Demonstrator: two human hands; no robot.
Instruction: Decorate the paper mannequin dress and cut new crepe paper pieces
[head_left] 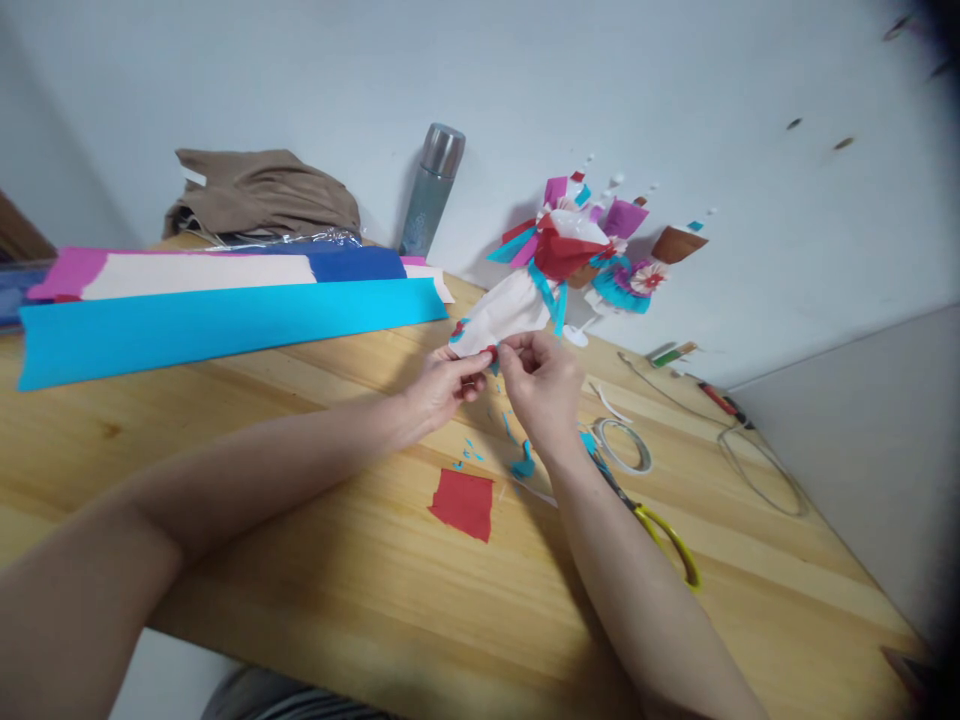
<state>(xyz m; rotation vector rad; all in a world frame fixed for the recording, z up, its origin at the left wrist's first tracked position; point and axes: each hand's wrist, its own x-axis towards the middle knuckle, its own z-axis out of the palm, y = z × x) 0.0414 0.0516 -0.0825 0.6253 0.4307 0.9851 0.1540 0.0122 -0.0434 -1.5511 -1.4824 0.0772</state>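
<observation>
From where I stand, both hands are close together at the hem of the white paper figure: the left hand pinches its edge, and the right hand has its fingertips at a small red piece there. The figure is my landmark. Left of it lies the long blue paper; the grey flask stands behind it, to the left. Nearer the person than the figure are the red paper square and, further right, the tape roll and yellow-handled scissors.
</observation>
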